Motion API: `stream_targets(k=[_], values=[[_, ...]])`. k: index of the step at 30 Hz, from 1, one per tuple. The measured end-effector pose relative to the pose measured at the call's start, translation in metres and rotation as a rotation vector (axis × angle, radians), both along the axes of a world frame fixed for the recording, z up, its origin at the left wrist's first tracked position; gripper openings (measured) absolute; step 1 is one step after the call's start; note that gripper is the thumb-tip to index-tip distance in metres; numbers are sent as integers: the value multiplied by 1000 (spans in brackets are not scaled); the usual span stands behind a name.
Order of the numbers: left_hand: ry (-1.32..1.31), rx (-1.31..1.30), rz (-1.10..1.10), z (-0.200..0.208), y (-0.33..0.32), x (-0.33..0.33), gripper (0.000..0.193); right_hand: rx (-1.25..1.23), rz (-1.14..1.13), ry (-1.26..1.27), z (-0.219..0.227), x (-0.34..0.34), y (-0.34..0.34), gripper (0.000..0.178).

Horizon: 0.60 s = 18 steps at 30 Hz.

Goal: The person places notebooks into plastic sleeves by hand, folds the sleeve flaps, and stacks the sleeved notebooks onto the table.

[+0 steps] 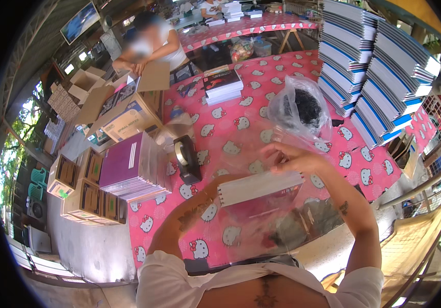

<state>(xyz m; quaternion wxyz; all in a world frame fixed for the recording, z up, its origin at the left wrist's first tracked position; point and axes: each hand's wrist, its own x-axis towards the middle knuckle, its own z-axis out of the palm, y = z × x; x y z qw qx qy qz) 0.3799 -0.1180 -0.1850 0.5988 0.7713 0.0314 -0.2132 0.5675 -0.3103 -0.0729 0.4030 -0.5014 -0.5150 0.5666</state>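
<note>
Maroon-covered spiral notebooks (261, 203) in a stack, front and centre on my remote feed, between the wearer's forearms. White page edges face up; I can't tell if the stack rests on the pink cat-print tablecloth (351, 161) or is held off it. Clear film (287, 231) shows on the near side, blurry.

Right hand (293, 158): just over the stack's far right edge, fingers bent, palm side inward. I can't tell whether they grasp any plastic. Left hand (232, 177): at the stack's far left edge, mostly hidden behind it; finger state, I can't tell.

Left of the stack I log 1 black tape dispenser (187, 160) with a roll, then 1 pile of purple notebooks (130, 164), small brown cartons (89, 192) beside that. Behind them, 1 open cardboard box (133, 120), with 1 co-worker (166, 43) leaning over it, both hands at its far side. Beyond the right hand: 1 clear plastic bag (302, 110) with black contents. Mid-table, 1 short book pile (223, 87). Far right, 2 tall notebook columns (379, 72), side by side.
</note>
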Motion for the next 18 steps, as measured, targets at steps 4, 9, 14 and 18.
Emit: stream_targets(k=[4, 9, 14, 18], values=[[-409, 764, 1164, -9, 26, -97, 39, 540, -88, -927, 33, -34, -25, 68], [-149, 289, 1629, -72, 90, -192, 32, 608, -66, -1250, 31, -69, -57, 77], [-379, 21, 1705, -81, 71, -182, 19, 620, -158, -1317, 22, -96, -121, 72], [-505, -688, 1888, -92, 38, -196, 14, 604, -260, -1233, -4, -120, -170, 68]])
